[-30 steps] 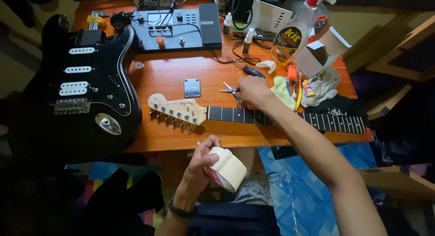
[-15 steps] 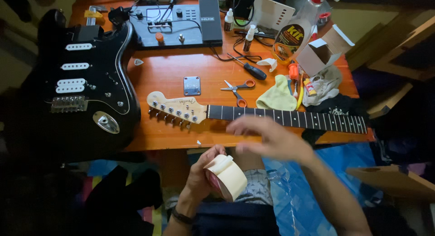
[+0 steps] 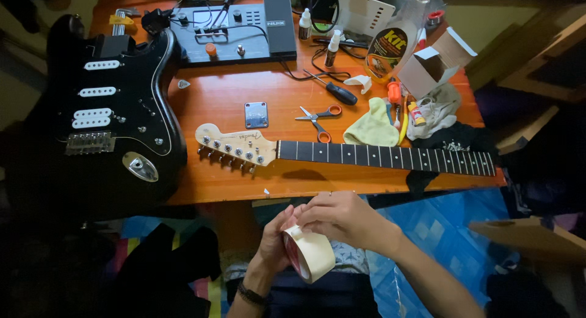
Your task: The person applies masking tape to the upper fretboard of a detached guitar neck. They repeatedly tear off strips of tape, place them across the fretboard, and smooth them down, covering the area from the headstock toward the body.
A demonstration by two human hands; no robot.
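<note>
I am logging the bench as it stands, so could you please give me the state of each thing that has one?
Roll of tape: off the table, held in both hands.
Left hand: gripping the roll.
Right hand: fingers on the roll's top edge.
Guitar neck: detached, lying flat.
Guitar body: neckless, face up.
Scissors: slightly open.
Cardboard box: open, on its side.
Screwdriver: lying flat.
</note>
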